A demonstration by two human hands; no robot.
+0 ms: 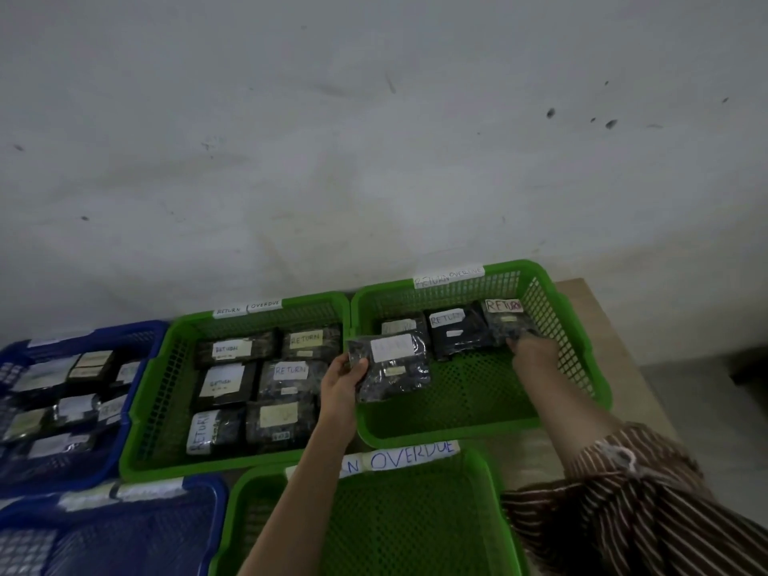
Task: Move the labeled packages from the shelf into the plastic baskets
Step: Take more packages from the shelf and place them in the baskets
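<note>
My left hand [341, 378] pinches a dark labeled package [388, 367] by its near-left corner, thumb on top, holding it over the left rim of the far-right green basket [582, 367]. My right hand [534, 351] reaches deep into that same basket, fingers curled on the near edge of the "RETURN" package [509, 322] at the far-right corner; two more packages [455, 330] lie just left of it along the back wall. My right forearm crosses the basket floor, its striped sleeve [640, 505] pushed up. Left of my left hand, a second green basket [166, 388] holds six labeled packages.
</note>
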